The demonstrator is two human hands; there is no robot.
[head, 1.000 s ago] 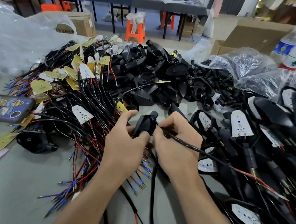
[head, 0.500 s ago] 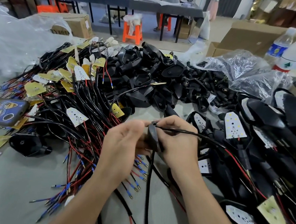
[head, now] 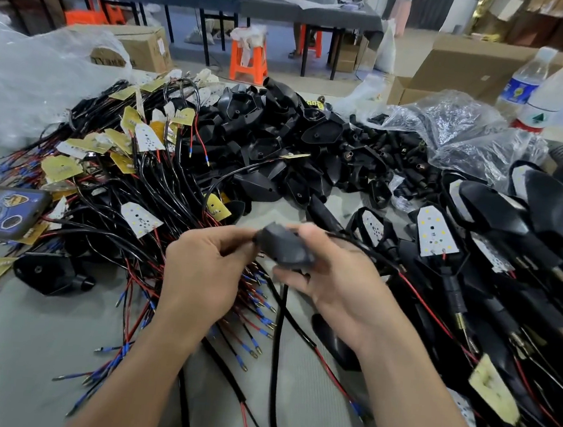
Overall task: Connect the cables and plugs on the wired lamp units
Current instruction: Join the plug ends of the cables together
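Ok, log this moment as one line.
phase: cable connecting | left hand: pinches lamp housing end | right hand: grips same housing | black cable: hangs below it

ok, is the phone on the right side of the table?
No, the phone lies at the left edge, beside the wire pile.

Lamp housing (head: 283,249), held between my left hand (head: 205,271) and right hand (head: 341,288): black plastic, matt and smooth, blurred here. Heap of housings (head: 267,136) toward the worktop's far edge: the same plastic, with a slight sheen. Wires (head: 173,182): glossy black and red insulation, blue sleeves, brass-coloured metal tips. LED boards (head: 434,236): white matt faces, dull yellow backs. Bags (head: 453,126) toward the far right corner: clear, crinkled, glossy film. Boxes (head: 469,69): matt brown cardboard. Worktop (head: 20,343): grey, matt, smooth.
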